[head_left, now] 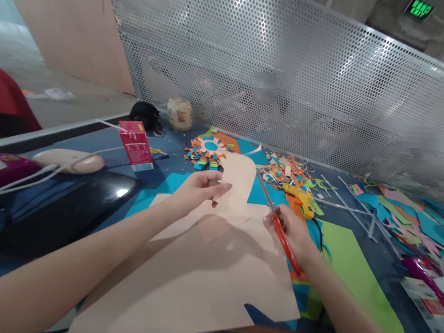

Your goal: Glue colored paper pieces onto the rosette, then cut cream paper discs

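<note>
My left hand point(203, 186) pinches the left edge of a pale peach paper piece point(240, 174) with a rounded top. Red-handled scissors point(282, 240) are gripped in my right hand point(289, 225), their blades pointing up along the right side of that piece. A thin curled paper strip point(255, 150) stands near its top edge. Below both hands a large peach sheet point(196, 278) spreads over the table's front, with a notch in its lower edge. Blue paper point(174, 183) lies partly beneath it.
Behind the hands sit a layered paper flower point(210, 147) and a heap of paper scraps point(288, 167). A yellow glue gun point(300, 200) lies right of the scissors, near a green sheet point(356, 276). At left stand a pink drink carton point(136, 146) and a black glossy panel point(62, 214).
</note>
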Available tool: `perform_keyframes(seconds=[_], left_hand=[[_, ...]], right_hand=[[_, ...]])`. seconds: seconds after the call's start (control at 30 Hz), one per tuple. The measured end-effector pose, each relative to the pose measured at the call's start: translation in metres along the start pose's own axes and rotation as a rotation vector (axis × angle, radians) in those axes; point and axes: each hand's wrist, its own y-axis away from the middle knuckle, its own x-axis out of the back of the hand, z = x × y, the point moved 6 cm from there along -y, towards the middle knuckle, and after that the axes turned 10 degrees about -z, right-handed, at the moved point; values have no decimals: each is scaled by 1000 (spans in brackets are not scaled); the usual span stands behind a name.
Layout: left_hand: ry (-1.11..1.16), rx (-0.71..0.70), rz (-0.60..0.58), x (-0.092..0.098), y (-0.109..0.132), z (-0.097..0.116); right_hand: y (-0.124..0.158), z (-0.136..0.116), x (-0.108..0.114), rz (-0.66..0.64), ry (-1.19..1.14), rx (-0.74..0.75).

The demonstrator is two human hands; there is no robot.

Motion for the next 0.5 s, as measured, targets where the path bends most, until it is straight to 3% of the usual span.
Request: perform_keyframes(seconds=[0.37, 0.5], left_hand=[[231, -161, 159, -5, 8, 7], [231, -169, 155, -10, 9, 3]], right_hand=[[3, -11, -4, -83, 84, -30], [4, -9, -7, -110, 139, -54]])
